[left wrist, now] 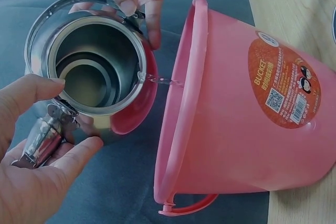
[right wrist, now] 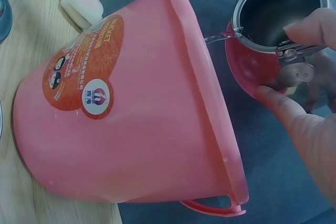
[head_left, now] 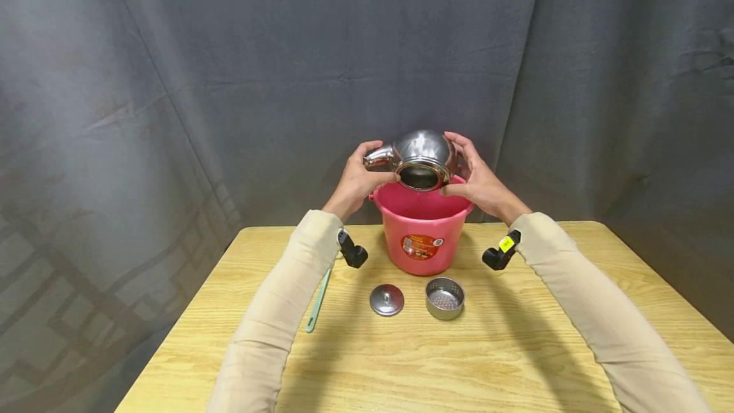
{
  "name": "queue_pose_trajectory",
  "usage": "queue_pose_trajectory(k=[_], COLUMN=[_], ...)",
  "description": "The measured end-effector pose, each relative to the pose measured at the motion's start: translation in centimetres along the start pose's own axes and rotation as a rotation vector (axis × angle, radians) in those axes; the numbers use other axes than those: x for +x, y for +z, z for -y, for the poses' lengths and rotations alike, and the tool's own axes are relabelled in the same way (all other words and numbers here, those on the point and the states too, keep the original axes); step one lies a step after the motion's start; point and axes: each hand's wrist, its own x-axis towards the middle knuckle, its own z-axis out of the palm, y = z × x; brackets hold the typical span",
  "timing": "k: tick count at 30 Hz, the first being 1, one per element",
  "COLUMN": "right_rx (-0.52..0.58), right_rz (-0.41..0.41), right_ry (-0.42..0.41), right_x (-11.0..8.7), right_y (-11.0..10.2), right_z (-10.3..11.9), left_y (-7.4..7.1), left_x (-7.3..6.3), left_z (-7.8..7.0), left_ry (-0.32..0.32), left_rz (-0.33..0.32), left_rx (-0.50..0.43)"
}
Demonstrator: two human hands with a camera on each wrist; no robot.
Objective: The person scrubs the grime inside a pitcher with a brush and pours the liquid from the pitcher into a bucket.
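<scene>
A shiny steel teapot (head_left: 425, 147) is tipped over the pink bucket (head_left: 424, 234), its round mouth facing me. In the left wrist view a thin stream of water (left wrist: 164, 81) runs from the teapot's rim into the bucket. My left hand (head_left: 358, 177) holds the teapot on the spout side, thumb at the rim. On the opposite side my right hand (head_left: 478, 178) grips the body, its thumb also near the rim. The hoop handle (left wrist: 39, 30) shows beside the body in the left wrist view. The bucket stands upright on the table.
On the wooden table (head_left: 401, 362), a steel lid (head_left: 387, 299) and a perforated strainer basket (head_left: 445, 299) lie in front of the bucket. Left of them is a brush with a green handle (head_left: 318, 301); its white sponge head (right wrist: 82, 6) shows in the right wrist view. Grey curtains (head_left: 321, 81) hang behind.
</scene>
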Motion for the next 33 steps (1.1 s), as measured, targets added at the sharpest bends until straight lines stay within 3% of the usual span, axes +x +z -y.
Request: queue_pose_trajectory(k=[33], right_rx=[-0.104], right_rz=[0.013], right_ry=[-0.049], right_x=[-0.19], right_y=[0.34], right_z=[-0.35], left_y=[0.00], left_x=[-0.20], left_z=[0.84], left_ry=[-0.015], left_rz=[-0.001], left_rx=[-0.073])
